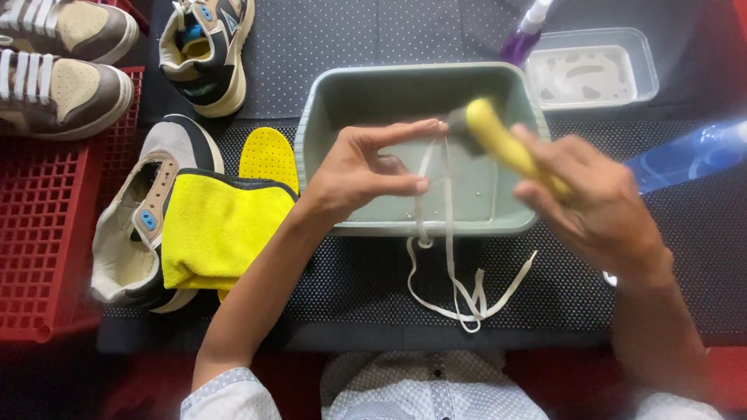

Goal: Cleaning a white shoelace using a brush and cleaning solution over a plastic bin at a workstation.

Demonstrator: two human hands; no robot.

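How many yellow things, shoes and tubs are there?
Yellow things: 3 – cloth, insole, brush handle
Shoes: 4 –
Tubs: 2 – grey basin, clear tub
Total: 9

We see bright, even light from above, with soft shadows under the hands. The right hand (595,210) and its yellow brush (506,144) are motion-blurred. Corners darken, and the wide lens bends the edges.
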